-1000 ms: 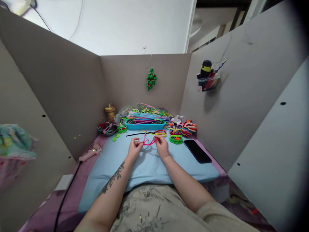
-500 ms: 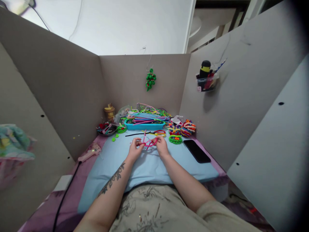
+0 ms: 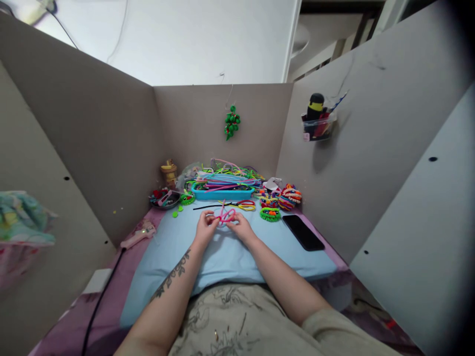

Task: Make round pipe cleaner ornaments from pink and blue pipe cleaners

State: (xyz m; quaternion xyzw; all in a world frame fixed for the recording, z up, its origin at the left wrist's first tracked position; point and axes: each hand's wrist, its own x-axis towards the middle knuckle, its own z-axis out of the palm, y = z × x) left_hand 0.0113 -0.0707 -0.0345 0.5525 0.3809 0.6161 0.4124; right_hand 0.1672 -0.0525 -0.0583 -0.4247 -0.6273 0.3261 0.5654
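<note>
My L hand (image 3: 208,226) pinched the pink stem loop (image 3: 227,216) at its left end & my R hand (image 3: 240,227) gripped its near right side, over the tabletop (image 3: 166,257), nearer me than the scissors (image 3: 247,204). Imo a firm L pinch w/ small, gentle R bends was best, to avoid kinks.

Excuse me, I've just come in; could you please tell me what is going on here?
A person is handling bent pink strands above a light blue cover. The left hand pinches them on one side, and the right hand has its fingers at the other, so the strands form loops between the hands. Just beyond lie scissors, with a blue tray of colorful strands behind. A black phone lies to the right.
</note>
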